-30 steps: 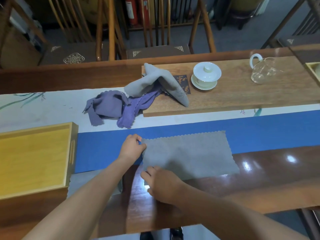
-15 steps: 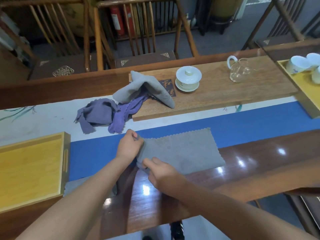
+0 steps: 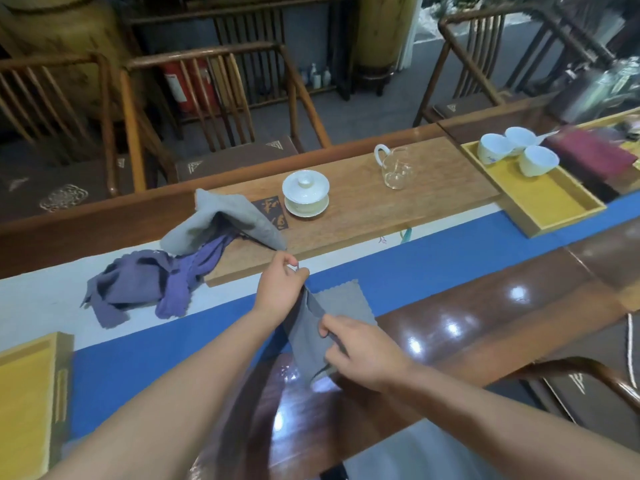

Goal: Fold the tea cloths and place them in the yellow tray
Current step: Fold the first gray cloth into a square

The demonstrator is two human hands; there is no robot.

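Both hands (image 3: 280,289) (image 3: 363,355) pinch the grey cloth (image 3: 311,336), lifting it.

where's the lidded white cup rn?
Head view, centre: the lidded white cup sits on its saucer on the raised wooden board, left of the glass pitcher, right of the crumpled grey cloth.

The yellow tray (image 3: 29,393) is cut off by the left edge. The left hand (image 3: 278,289) hides the top of the grey cloth (image 3: 311,341). Far-right objects (image 3: 602,88) are blurred beyond telling.
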